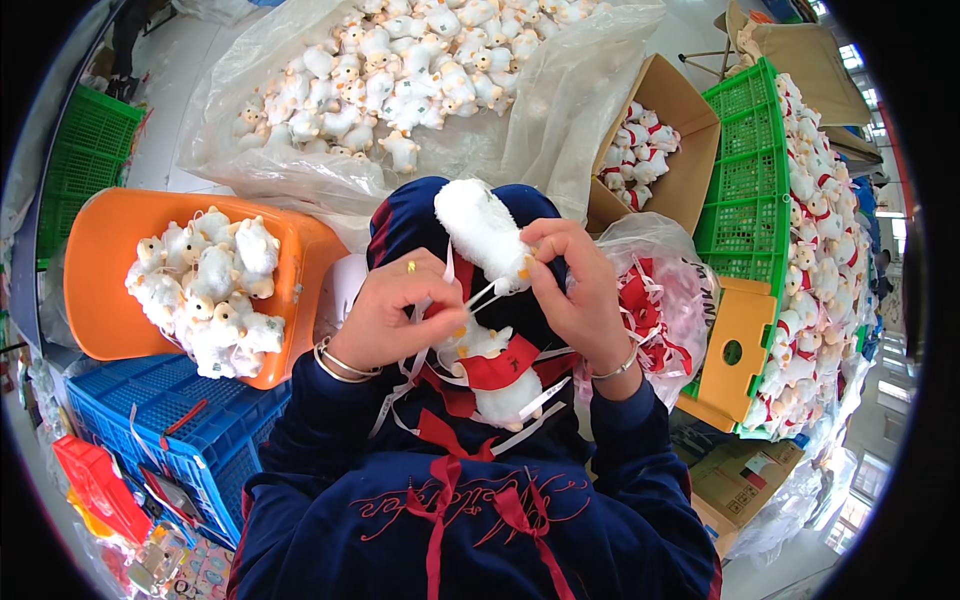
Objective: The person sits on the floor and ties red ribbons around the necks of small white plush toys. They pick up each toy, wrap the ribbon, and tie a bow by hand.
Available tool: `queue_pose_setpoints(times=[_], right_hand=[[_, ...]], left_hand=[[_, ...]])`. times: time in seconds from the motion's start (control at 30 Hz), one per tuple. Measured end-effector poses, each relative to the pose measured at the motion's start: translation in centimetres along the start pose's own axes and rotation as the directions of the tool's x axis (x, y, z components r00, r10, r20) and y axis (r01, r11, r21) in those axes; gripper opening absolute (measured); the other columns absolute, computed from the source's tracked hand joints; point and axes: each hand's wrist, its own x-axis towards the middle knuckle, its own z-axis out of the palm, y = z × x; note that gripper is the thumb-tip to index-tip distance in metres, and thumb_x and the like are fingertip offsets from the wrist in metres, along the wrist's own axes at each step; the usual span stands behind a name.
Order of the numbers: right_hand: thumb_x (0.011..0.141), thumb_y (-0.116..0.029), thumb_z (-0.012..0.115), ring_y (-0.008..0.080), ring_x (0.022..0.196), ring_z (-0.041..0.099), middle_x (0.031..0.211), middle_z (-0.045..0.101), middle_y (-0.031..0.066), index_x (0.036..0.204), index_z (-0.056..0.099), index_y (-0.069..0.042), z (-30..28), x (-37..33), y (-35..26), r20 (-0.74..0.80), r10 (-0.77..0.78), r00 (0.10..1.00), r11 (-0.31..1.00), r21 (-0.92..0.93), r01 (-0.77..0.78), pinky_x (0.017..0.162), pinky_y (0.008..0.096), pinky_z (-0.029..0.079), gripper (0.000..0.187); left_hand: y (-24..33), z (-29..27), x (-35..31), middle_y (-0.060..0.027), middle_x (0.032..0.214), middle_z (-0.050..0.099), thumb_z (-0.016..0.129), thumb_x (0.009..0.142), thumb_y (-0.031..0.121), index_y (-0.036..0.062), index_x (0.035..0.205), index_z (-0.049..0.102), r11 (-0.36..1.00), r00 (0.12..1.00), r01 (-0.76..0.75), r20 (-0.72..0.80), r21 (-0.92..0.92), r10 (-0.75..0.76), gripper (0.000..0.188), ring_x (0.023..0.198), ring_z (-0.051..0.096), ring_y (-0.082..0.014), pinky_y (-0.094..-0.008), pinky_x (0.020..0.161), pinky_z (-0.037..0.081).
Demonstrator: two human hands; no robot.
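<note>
Holding a white plush toy [487, 232] up in front of my chest, my right hand [578, 290] closes its fingers on the lower end of it. My left hand [392, 312] pinches a thin white ribbon [478, 296] that goes to the toy. Another plush with a red scarf [497, 372] lies on my lap, and an orange bin [105, 265] of white toys stands at my left.

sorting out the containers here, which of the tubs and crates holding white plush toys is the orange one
The orange plastic tub at the person's left, heaped with bare white plush toys. The others differ: a brown cardboard box and a green plastic crate on the right.
</note>
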Motion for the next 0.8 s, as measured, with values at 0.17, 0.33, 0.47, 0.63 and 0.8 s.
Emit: queue_pose_setpoints(times=[0.17, 0.33, 0.47, 0.63, 0.8], right_hand=[[0.101, -0.002, 0.056, 0.0256, 0.101, 0.065, 0.117, 0.067, 0.0164, 0.105, 0.049, -0.002, 0.9, 0.6, 1.5, -0.176, 0.081, 0.981, 0.992, 0.108, -0.063, 0.09, 0.0329, 0.051, 0.008], [0.108, -0.006, 0.045, 0.0209, 0.108, 0.066, 0.121, 0.066, 0.0195, 0.109, 0.044, -0.002, -1.2, 2.6, 1.1, -0.438, -0.026, 0.898, 0.989, 0.119, 0.086, 0.098, 0.0338, 0.052, 0.004], [0.109, -0.011, 0.05, 0.0196, 0.108, 0.064, 0.12, 0.067, 0.0172, 0.11, 0.044, -0.003, -3.2, 3.4, 0.7, -0.525, -0.013, 0.851, 0.973, 0.189, 0.131, 0.098, 0.033, 0.05, 0.009], [0.108, -0.01, 0.052, 0.0171, 0.1, 0.066, 0.114, 0.068, 0.0149, 0.108, 0.047, -0.003, -3.4, 3.9, -0.3, -0.466, 0.014, 0.885, 0.946, 0.294, 0.14, 0.092, 0.0303, 0.051, 0.008], [0.107, -0.009, 0.053, 0.0117, 0.098, 0.063, 0.112, 0.067, 0.0116, 0.109, 0.051, -0.002, -1.1, 5.0, -2.4, -0.264, 0.143, 0.954, 0.916, 0.401, -0.027, 0.086, 0.026, 0.052, 0.007]], left_hand=[[0.3, -0.6, 0.0, -0.0048, 0.074, 0.063, 0.074, 0.086, 0.014, 0.005, 0.079, 0.069, 0.983, 0.984, 0.03, 0.177, -0.182, 0.003, 0.012, 0.072, 0.058, -0.0197, -0.0323, 0.066, 0.046], [0.4, -1.4, -0.7, -0.0058, 0.071, 0.063, 0.073, 0.091, 0.016, 0.003, 0.073, 0.065, 0.979, 0.93, 0.198, 0.324, -0.038, -0.175, 0.023, 0.064, 0.057, -0.0188, -0.0333, 0.06, 0.043], [0.9, -2.7, -0.2, -0.007, 0.072, 0.063, 0.074, 0.089, 0.016, 0.0014, 0.08, 0.069, 0.971, 0.886, 0.231, 0.428, -0.068, -0.181, 0.018, 0.068, 0.058, -0.0212, -0.0317, 0.066, 0.046], [1.8, -3.7, 1.0, -0.0072, 0.126, 0.064, 0.077, 0.083, 0.011, 0.0036, 0.129, 0.064, 0.941, 0.941, 0.339, 0.006, -0.022, -0.339, 0.049, 0.102, 0.061, -0.0135, -0.0288, 0.079, 0.049], [2.8, -2.1, 3.6, -0.0103, 0.147, 0.053, 0.086, 0.075, 0.013, 0.0062, 0.144, 0.053, 0.931, 0.993, 0.076, -0.11, 0.356, -0.039, 0.076, 0.124, 0.053, -0.0231, -0.03, 0.089, 0.048]])
